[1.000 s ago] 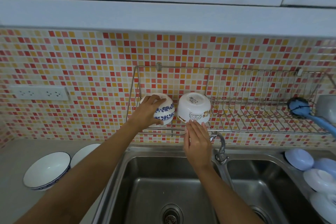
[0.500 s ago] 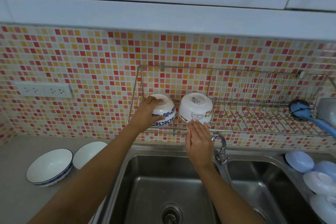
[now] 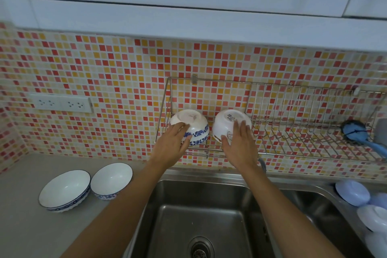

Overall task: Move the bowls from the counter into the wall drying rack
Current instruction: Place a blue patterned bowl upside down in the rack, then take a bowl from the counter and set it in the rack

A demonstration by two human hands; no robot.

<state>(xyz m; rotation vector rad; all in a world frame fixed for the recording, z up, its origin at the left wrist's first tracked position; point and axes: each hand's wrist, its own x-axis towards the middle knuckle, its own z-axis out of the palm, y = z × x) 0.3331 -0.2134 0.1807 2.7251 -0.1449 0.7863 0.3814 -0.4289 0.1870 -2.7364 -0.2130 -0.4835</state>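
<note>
Two bowls lie upside down at the left end of the wire wall rack. My left hand grips the blue-patterned bowl from its front left. My right hand lies flat, fingers spread, against the front of the white bowl beside it. Two more white bowls with blue rims stand upright on the grey counter at the left: a wide one and a smaller one touching it.
A steel double sink lies below the rack, its tap mostly hidden behind my right wrist. A blue brush rests at the rack's right end. Pale blue and white dishes sit at the right sink edge. A socket strip is on the tiled wall.
My right hand rose from below the white bowl onto its front. My left hand slid lower on the blue-patterned bowl. The view shifted left and up.
</note>
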